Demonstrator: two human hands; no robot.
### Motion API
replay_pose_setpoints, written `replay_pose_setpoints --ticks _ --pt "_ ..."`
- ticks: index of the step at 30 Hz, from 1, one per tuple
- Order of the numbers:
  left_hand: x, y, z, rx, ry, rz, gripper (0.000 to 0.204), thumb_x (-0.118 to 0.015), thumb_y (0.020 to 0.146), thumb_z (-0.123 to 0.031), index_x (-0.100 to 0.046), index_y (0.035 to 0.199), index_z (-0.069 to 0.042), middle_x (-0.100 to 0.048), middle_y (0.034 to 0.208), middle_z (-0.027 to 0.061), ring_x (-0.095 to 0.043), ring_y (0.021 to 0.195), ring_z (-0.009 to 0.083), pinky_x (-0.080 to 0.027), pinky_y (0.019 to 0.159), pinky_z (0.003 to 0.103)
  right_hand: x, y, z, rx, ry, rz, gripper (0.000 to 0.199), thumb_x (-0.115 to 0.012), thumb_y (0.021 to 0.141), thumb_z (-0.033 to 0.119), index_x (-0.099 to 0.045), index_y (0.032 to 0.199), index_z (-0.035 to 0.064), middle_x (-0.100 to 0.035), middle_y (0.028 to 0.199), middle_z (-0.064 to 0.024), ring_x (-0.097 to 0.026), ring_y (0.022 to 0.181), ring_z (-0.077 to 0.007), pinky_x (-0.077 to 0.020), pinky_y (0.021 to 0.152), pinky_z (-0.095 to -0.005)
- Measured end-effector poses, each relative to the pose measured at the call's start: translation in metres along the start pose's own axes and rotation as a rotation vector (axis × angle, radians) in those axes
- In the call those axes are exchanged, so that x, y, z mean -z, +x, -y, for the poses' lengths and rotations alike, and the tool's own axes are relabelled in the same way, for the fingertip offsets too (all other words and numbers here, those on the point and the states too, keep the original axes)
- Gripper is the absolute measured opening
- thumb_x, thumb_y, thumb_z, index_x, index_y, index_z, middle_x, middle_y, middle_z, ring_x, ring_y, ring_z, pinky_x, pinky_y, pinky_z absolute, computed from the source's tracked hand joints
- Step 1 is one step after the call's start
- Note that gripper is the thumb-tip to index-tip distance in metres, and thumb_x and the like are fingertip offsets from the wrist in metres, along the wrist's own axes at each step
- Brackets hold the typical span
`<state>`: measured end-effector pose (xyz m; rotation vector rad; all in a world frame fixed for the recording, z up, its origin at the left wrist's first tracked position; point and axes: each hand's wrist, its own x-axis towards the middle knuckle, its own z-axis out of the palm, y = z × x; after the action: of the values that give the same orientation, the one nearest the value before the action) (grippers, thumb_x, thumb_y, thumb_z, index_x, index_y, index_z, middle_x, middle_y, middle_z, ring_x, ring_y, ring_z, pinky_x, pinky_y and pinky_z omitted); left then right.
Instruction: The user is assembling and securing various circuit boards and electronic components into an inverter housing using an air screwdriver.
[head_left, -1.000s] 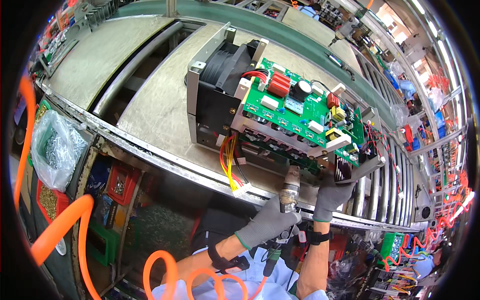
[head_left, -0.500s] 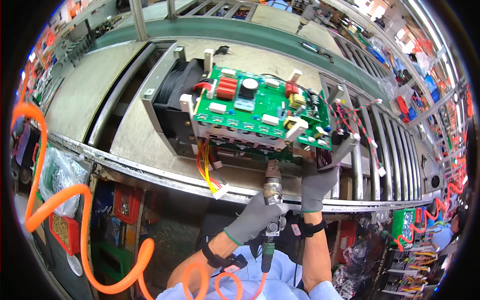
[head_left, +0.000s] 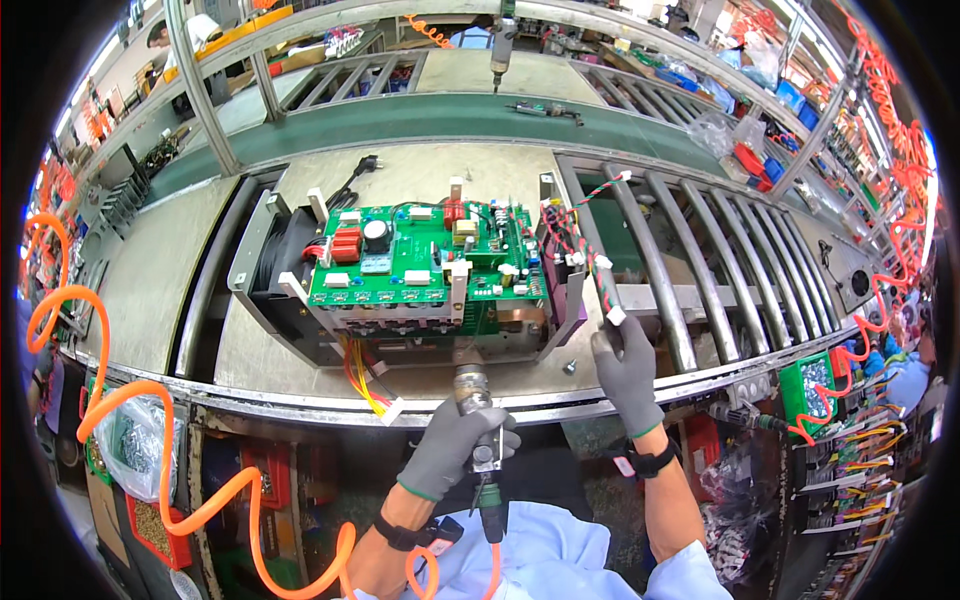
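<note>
So, quick rundown w/ the green circuit board (head_left: 425, 268) as the anchor for everything:

Board: sits face-up in a grey metal frame (head_left: 262, 262) on the steel bench, roughly mid-bench. Black fan (head_left: 290, 262) tucked just left of it inside the frame.

Left hand (head_left: 452, 448): grey glove, fist closed tight round a pneumatic screwdriver (head_left: 472, 392), just below the board's front edge. Tip looks like it's at the frame's lower lip, but the bit itself is hidden, so can't tell if it's seated on a screw.

Right hand (head_left: 628, 368): also gloved, fingers pinched on a red/green/black twisted wire bundle (head_left: 592, 250), right of the board, pulling it clear over the roller rails (head_left: 690, 260).

Loose bits: yellow/orange wires w/ a white plug (head_left: 372, 385) hang out below the board's front-left, very near the driver. Small screw (head_left: 569, 367) lying on the bench below the board's right corner.

Risk 1: driver skips off → gouges the board edge or chews the yellow wires, bc they're right beside the tip.

Risk 2: too much tug on the twisted bundle → strains its connector on the board's right side.

Risk 3: orange air hose (head_left: 150, 470) coils below-left of the board; a snag there could jerk the driver off line imo.

Risk 4: loose screw could get knocked off the bench edge.
</note>
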<state>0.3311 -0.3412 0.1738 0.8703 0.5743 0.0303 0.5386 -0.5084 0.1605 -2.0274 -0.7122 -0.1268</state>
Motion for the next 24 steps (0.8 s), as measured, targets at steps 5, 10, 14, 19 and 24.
replay_pose_setpoints --ticks 5,10,14,19,24 --pt "0.008 -0.024 -0.017 0.121 0.107 0.026 0.024 -0.066 0.088 -0.013 -0.056 0.103 0.003 -0.070 0.087 0.0173 -0.066 0.058 0.0165 -0.054 0.051 0.025 -0.002 -0.024 -0.003 0.012 -0.272 0.148 0.035 -0.071 0.085 0.025 -0.071 0.115 0.0071 -0.064 0.082 -0.0125 -0.064 0.073 -0.0260 -0.0527 0.070 -0.0403" --pt "0.012 -0.050 -0.001 0.146 0.081 0.004 0.032 -0.069 0.085 -0.016 -0.054 0.108 -0.001 -0.067 0.088 0.0158 -0.069 0.063 0.0206 -0.057 0.057 0.031 -0.016 -0.036 0.000 0.005 -0.223 0.218 0.025 -0.069 0.087 0.020 -0.072 0.106 0.0037 -0.068 0.087 -0.0140 -0.067 0.076 -0.0271 -0.0540 0.071 -0.0378" --pt "0.024 -0.053 0.015 0.184 0.042 0.097 0.034 -0.071 0.087 -0.018 -0.054 0.110 0.000 -0.067 0.092 0.0153 -0.072 0.071 0.0231 -0.059 0.061 0.034 -0.019 -0.044 0.024 -0.372 0.413 0.334 0.026 -0.060 0.092 0.006 -0.065 0.114 -0.0068 -0.070 0.095 -0.0122 -0.069 0.081 -0.0160 -0.0563 0.074 -0.0290" --pt "0.019 -0.053 0.017 0.193 0.017 0.105 0.035 -0.071 0.087 -0.019 -0.054 0.111 0.000 -0.067 0.092 0.0152 -0.072 0.071 0.0227 -0.059 0.061 0.033 -0.029 -0.051 0.027 -0.474 0.673 0.315 0.029 -0.054 0.094 0.001 -0.060 0.120 -0.0113 -0.068 0.100 -0.0136 -0.071 0.088 -0.0178 -0.0605 0.080 -0.0301" --pt "0.024 -0.051 0.017 0.192 0.021 0.116 0.036 -0.071 0.087 -0.020 -0.053 0.112 0.000 -0.067 0.092 0.0153 -0.072 0.071 0.0222 -0.059 0.062 0.033 -0.024 -0.052 0.036 -0.514 0.647 0.326 0.028 -0.056 0.094 0.001 -0.061 0.118 -0.0109 -0.069 0.099 -0.0129 -0.071 0.085 -0.0167 -0.0598 0.077 -0.0288"
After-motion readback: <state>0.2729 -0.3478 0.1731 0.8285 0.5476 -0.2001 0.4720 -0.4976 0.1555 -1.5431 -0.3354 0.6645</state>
